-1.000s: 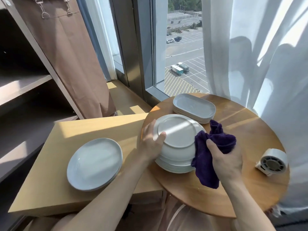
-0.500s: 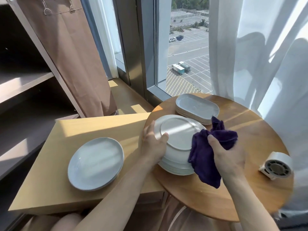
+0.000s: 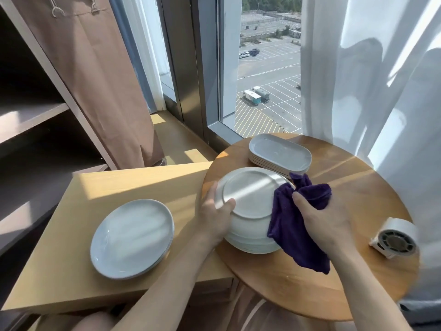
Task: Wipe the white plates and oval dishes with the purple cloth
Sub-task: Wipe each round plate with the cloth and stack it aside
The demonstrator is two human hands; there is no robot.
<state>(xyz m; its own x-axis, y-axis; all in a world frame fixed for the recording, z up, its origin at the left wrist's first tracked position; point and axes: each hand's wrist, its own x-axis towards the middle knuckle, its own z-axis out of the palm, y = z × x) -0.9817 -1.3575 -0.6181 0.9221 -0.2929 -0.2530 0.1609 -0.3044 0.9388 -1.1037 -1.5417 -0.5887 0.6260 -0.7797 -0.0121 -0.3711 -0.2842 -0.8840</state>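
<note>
Holding the top plate by its left rim, the left hand has a closed grip: the thumb lies across the upturned base and the fingers curl under the edge. The plate is upside down, foot ring facing up. It sits over the stack of plates; cannot tell whether it is lifted clear of the one below.

Right hand: grip closed around the purple cloth, bunched in the palm with the thumb on top. One fold of the cloth touches the right edge of the top plate. The loose end hangs down past the right side of the stack, over the wood.

Stack position: left part of the round desk, near its edge. Oval dishes are piled right side up just behind the stack, towards the window. The cloth's upper tip reaches the front of that pile.

The square desk butts against the round one on the left. A pile of plates rests on it, right side up, well apart from both hands.

Also noted: a small white round device at the right edge of the round desk, a white curtain behind it, and a brown curtain and dark shelves at left.
</note>
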